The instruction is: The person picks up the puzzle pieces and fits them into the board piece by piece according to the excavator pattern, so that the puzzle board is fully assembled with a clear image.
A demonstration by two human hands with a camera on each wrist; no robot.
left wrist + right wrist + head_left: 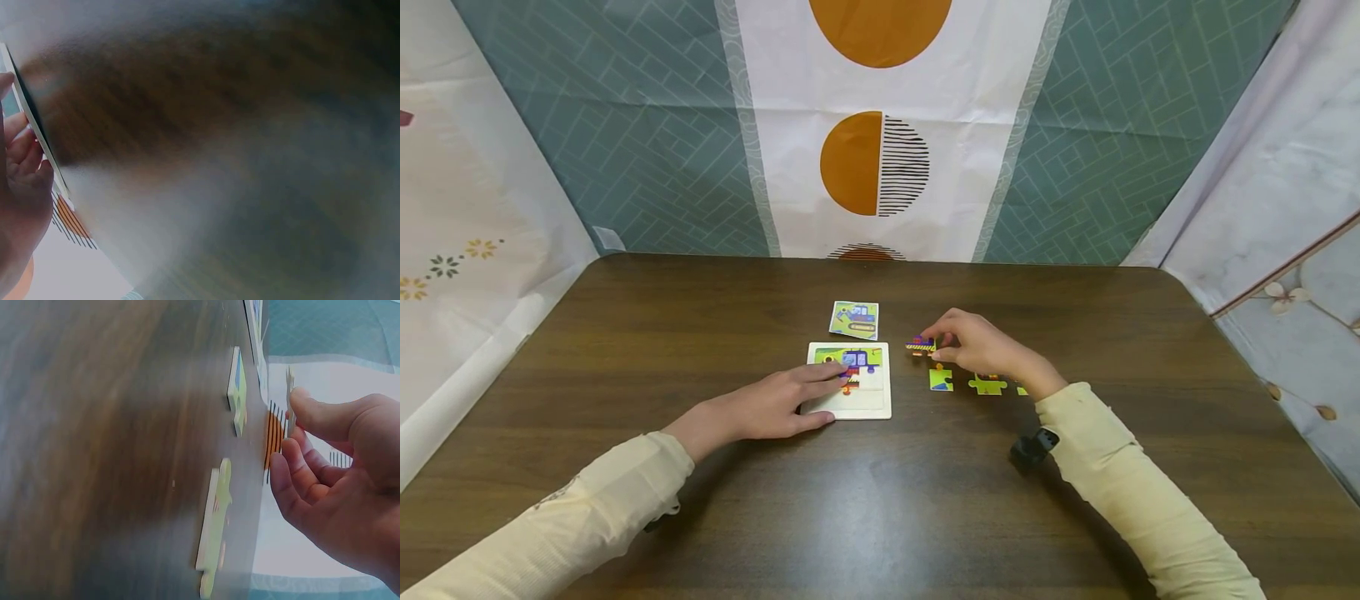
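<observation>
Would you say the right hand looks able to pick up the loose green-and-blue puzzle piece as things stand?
Probably not yet: the right hand pinches a striped puzzle piece. Otherwise the way looks free, with nothing lying on the green-and-blue puzzle piece.

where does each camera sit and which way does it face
Head: on the head, looking forward and down at the table; left hand, right hand and sleeves show.
Left wrist: worn there, looking across the table past the tray; part of the left hand shows.
Right wrist: worn there, looking toward loose pieces; the right hand shows, pinching a puzzle piece.
Shared: head and right wrist both show that pinched piece.
</observation>
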